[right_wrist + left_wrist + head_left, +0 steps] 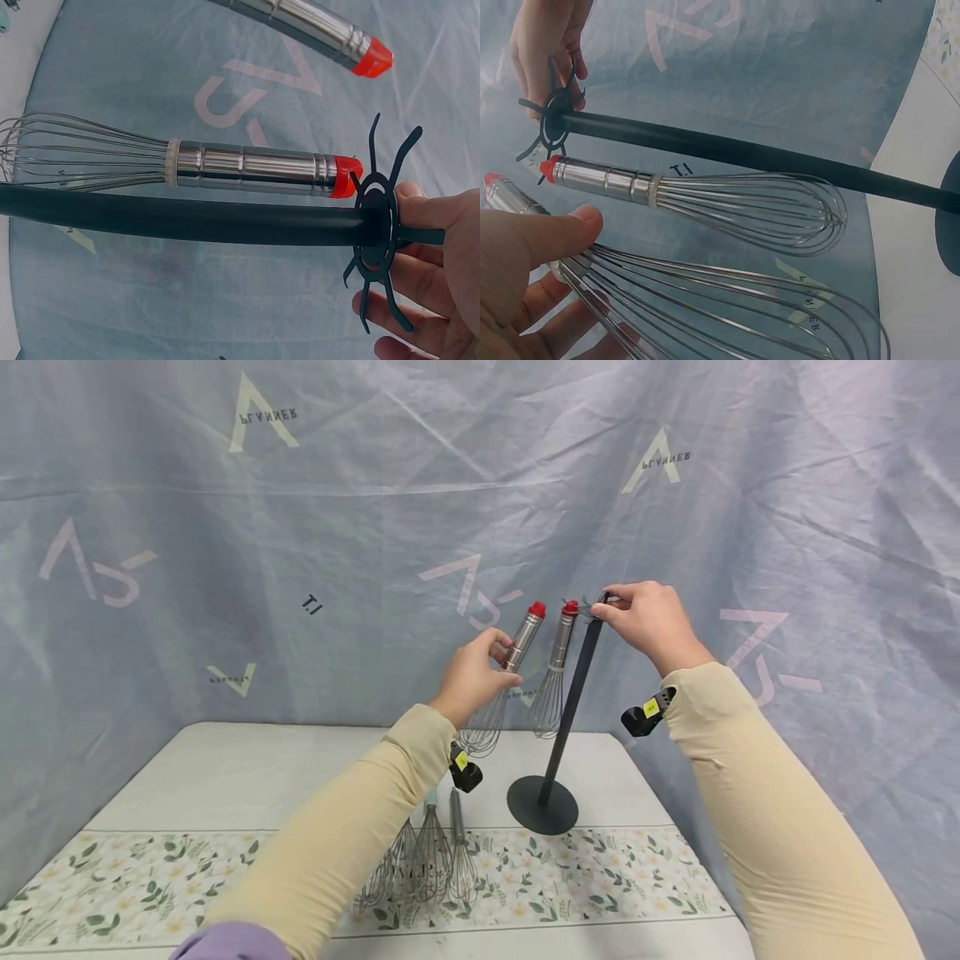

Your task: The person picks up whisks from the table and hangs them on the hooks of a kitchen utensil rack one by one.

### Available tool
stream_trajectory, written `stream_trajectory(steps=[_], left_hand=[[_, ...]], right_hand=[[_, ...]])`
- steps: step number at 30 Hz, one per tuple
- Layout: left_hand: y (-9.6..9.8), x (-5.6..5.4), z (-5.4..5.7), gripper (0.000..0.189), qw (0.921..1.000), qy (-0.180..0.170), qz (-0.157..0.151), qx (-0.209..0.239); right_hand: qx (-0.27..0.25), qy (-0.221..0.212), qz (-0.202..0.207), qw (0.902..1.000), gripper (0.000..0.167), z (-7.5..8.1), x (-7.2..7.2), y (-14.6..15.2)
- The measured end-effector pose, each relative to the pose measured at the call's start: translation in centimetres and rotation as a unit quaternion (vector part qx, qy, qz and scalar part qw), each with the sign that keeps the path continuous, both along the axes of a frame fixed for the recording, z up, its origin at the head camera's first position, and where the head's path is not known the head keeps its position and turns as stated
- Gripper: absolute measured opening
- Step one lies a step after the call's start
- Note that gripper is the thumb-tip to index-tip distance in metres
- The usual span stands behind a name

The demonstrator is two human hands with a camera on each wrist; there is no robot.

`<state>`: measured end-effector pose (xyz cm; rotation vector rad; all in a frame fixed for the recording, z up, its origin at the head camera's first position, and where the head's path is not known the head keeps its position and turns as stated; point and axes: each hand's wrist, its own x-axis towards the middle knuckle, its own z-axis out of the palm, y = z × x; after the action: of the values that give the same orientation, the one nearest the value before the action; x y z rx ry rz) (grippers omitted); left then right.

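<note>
My left hand holds a wire whisk by its steel handle, red cap up and wires hanging down, tilted. Just right of it, a second red-capped whisk hangs from a hook of a dark rotating-type utensil stand. At the top of that stand, my right hand pinches the hook ring between thumb and fingers. The stand leans, its round base low over the table. In the left wrist view, the held whisk's wires spread below the hanging whisk.
Several more whisks lie on the white table, partly behind my left forearm. A floral strip crosses the table. Grey-blue cloth hangs behind. Each wrist wears a small black camera.
</note>
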<state>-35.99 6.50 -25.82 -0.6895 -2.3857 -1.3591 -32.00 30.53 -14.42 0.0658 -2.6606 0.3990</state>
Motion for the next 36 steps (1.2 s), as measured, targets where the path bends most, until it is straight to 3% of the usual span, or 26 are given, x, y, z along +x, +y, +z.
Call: stream_trajectory(steps=[10,18,36], left_hand=[[0.9,0.4,0.2,0.045,0.9998,0.009,-0.011,-0.015],[1.7,0.4,0.1,0.046,0.9996,0.008,-0.002,-0.028],[3.1,0.2,-0.4,0.046,0.9998,0.011,-0.017,-0.009]], right_hand=[[0.010,0.000,-0.001,0.9999,0.057,0.0,0.1,0.0],[0.004,0.003,-0.001,1.0000,0.057,-0.1,0.0,0.1],[0.008,0.012,-0.005,0.9999,0.055,-0.2,-0.1,0.0]])
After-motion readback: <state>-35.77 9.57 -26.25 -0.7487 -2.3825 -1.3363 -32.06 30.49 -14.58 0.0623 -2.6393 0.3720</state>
